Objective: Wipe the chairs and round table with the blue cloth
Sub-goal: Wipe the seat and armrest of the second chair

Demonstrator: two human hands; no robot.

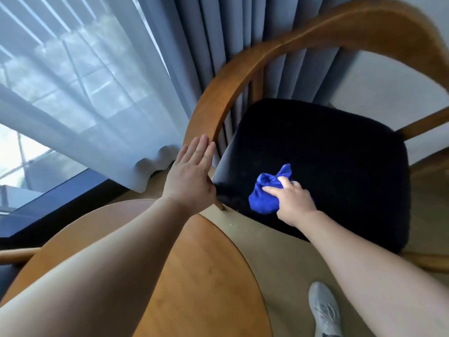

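Right hand [295, 205] grips the bunched blue cloth [263, 199], judged soft, on the chair seat [340, 161]. Left hand [190, 177], nine o'clock, fingers [202, 149] straight, touches the armrest [206, 113].

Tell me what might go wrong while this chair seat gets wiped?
The blue cloth is bunched in the right hand, so it may miss much of the dark seat. The left hand only lies flat against the wooden armrest, fingers straight, so the chair could shift under a hard push.
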